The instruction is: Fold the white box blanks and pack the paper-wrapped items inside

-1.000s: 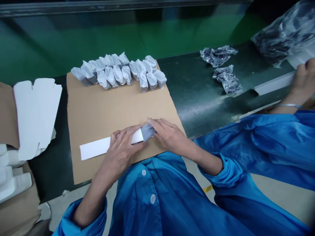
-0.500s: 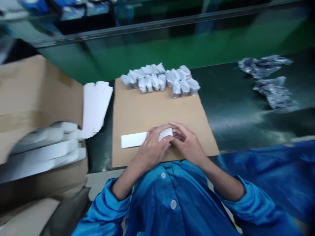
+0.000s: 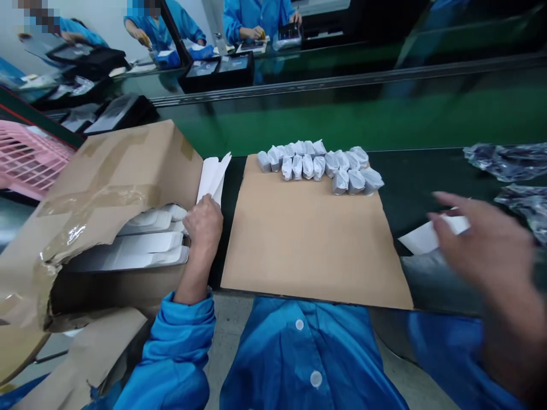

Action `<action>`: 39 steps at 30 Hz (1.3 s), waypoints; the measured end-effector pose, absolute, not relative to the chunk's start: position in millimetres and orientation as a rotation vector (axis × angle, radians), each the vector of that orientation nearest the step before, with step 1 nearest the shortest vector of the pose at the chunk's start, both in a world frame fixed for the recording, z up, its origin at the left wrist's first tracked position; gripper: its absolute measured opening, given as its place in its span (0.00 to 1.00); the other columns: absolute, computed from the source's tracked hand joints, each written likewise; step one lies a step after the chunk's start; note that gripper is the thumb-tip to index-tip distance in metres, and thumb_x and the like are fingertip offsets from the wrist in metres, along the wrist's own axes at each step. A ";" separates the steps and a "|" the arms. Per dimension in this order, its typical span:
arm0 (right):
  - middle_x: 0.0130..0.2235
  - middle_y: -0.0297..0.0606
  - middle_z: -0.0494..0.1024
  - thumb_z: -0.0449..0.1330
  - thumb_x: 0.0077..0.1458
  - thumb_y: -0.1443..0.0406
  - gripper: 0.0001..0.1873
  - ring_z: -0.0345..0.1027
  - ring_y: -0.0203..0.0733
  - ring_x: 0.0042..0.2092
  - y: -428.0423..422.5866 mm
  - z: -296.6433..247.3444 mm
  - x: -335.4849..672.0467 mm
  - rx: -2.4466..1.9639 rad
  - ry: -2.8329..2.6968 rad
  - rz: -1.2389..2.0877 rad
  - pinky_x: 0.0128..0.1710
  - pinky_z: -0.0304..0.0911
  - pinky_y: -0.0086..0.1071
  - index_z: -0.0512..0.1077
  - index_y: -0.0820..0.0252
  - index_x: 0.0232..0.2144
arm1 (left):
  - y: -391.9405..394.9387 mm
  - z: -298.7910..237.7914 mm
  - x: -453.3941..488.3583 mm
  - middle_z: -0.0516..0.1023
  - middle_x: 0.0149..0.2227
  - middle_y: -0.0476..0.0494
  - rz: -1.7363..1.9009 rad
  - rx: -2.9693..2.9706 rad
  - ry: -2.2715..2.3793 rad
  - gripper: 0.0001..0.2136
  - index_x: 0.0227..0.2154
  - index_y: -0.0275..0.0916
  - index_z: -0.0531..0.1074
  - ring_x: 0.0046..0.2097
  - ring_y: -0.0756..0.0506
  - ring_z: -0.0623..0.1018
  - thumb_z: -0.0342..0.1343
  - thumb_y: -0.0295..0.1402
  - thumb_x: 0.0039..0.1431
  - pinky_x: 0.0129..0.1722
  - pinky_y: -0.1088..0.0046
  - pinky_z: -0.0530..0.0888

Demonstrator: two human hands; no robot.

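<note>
My left hand is out at the left edge of the brown cardboard sheet, its fingers curled on the lower end of a stack of flat white box blanks that leans on an open carton. Far to the right my right hand, smeared by motion, grips a long white box over the dark belt. Several small white-wrapped pouches lie in rows along the sheet's far edge.
The carton holds several white folded boxes. Crumpled dark plastic bags lie at the far right. A green conveyor runs behind the sheet. A pink crate sits far left. People in blue coats work at the back.
Both hands have left the middle of the sheet. The right hand has carried the white box off to the right; the left hand has gone left to the blanks. The view has swung left.
</note>
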State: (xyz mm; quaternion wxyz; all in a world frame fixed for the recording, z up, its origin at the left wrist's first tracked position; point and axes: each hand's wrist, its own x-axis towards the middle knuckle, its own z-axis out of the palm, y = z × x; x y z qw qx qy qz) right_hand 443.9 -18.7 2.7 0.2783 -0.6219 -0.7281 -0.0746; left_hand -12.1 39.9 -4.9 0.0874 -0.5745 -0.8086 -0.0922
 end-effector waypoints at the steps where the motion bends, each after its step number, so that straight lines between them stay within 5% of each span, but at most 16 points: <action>1: 0.49 0.53 0.78 0.53 0.65 0.62 0.20 0.73 0.63 0.50 -23.7 0.6 413.2 -1.656 -1.965 -0.255 0.44 0.69 0.54 0.68 0.56 0.58 | 40.2 -3.4 -11.9 0.81 0.37 0.25 -0.292 -1.666 -2.418 0.19 0.47 0.31 0.75 0.43 0.30 0.82 0.40 0.31 0.68 0.40 0.55 0.74; 6: 0.50 0.48 0.80 0.55 0.64 0.66 0.16 0.74 0.51 0.52 -41.8 -3.7 283.7 -1.211 -2.107 0.320 0.53 0.69 0.49 0.72 0.61 0.53 | 36.4 -1.8 -15.2 0.83 0.44 0.31 -0.440 -1.696 -2.343 0.12 0.45 0.38 0.79 0.42 0.33 0.83 0.52 0.34 0.64 0.40 0.57 0.75; 11: 0.62 0.54 0.68 0.59 0.61 0.53 0.37 0.72 0.46 0.54 -40.4 -3.6 225.0 -1.072 -1.572 1.401 0.51 0.71 0.42 0.55 0.60 0.66 | -14.3 -15.6 35.6 0.79 0.54 0.31 -0.739 -1.803 -2.097 0.18 0.52 0.35 0.75 0.53 0.38 0.80 0.44 0.36 0.70 0.51 0.59 0.75; 14: 0.53 0.51 0.76 0.57 0.62 0.53 0.29 0.74 0.45 0.48 -29.9 -0.3 229.8 -1.091 -1.314 1.393 0.47 0.70 0.39 0.64 0.64 0.59 | -65.9 -19.6 78.8 0.81 0.51 0.36 -1.068 -2.264 -1.541 0.16 0.53 0.37 0.74 0.54 0.40 0.80 0.54 0.34 0.65 0.58 0.59 0.73; 16: 0.42 0.43 0.79 0.56 0.62 0.57 0.19 0.73 0.42 0.41 -22.0 7.2 254.0 -1.120 -1.433 1.363 0.42 0.69 0.34 0.72 0.66 0.48 | -91.0 -10.9 89.5 0.75 0.59 0.37 -1.193 -2.545 -1.357 0.25 0.62 0.40 0.66 0.60 0.39 0.75 0.60 0.34 0.61 0.63 0.56 0.69; 19: 0.37 0.37 0.79 0.62 0.58 0.59 0.14 0.71 0.38 0.36 -13.1 25.2 300.9 -0.974 -1.986 1.558 0.34 0.64 0.28 0.74 0.66 0.39 | -95.1 16.1 75.6 0.64 0.67 0.38 -1.738 -2.333 -1.783 0.34 0.67 0.46 0.57 0.66 0.37 0.67 0.60 0.42 0.60 0.61 0.54 0.71; 21: 0.37 0.37 0.79 0.63 0.59 0.59 0.14 0.71 0.38 0.36 -11.7 36.1 321.0 -0.826 -2.323 1.660 0.33 0.62 0.26 0.75 0.66 0.40 | -80.0 31.4 61.2 0.75 0.59 0.38 -1.775 -2.587 -2.120 0.32 0.62 0.44 0.65 0.56 0.36 0.78 0.62 0.47 0.57 0.50 0.59 0.79; 23: 0.40 0.39 0.80 0.61 0.61 0.60 0.15 0.73 0.40 0.38 -17.6 41.6 325.5 -0.898 -2.523 1.479 0.35 0.63 0.28 0.74 0.64 0.45 | -62.8 36.1 53.0 0.84 0.40 0.40 -1.464 -2.884 -2.420 0.21 0.48 0.38 0.78 0.40 0.40 0.83 0.63 0.46 0.56 0.38 0.67 0.81; 25: 0.48 0.45 0.79 0.63 0.60 0.58 0.24 0.74 0.48 0.45 -31.4 40.9 318.9 -1.142 -2.600 0.983 0.41 0.67 0.35 0.69 0.64 0.55 | -51.6 30.0 52.1 0.83 0.32 0.44 -1.407 -2.852 -2.675 0.16 0.38 0.36 0.81 0.32 0.45 0.81 0.63 0.45 0.56 0.31 0.71 0.80; 28: 0.56 0.58 0.73 0.67 0.56 0.56 0.42 0.70 0.60 0.53 -55.6 31.4 306.1 -1.254 -2.623 0.242 0.49 0.67 0.48 0.58 0.71 0.65 | -47.1 13.4 53.4 0.82 0.39 0.44 -1.847 -2.633 -2.899 0.18 0.45 0.38 0.79 0.36 0.45 0.80 0.63 0.44 0.56 0.30 0.72 0.81; 30: 0.54 0.61 0.74 0.64 0.59 0.59 0.37 0.70 0.60 0.51 -64.6 23.7 303.1 -1.182 -2.657 0.002 0.47 0.68 0.50 0.58 0.76 0.64 | -46.9 7.2 50.9 0.81 0.43 0.43 -1.949 -2.711 -2.937 0.20 0.50 0.39 0.77 0.40 0.44 0.80 0.63 0.43 0.57 0.31 0.72 0.81; 39: 0.53 0.60 0.75 0.54 0.64 0.67 0.26 0.71 0.57 0.52 -58.3 12.6 307.7 -1.017 -2.619 -0.042 0.50 0.70 0.48 0.62 0.78 0.61 | -34.3 15.7 46.1 0.80 0.26 0.49 -1.358 -2.922 -2.804 0.18 0.45 0.37 0.78 0.26 0.49 0.78 0.65 0.39 0.52 0.26 0.77 0.78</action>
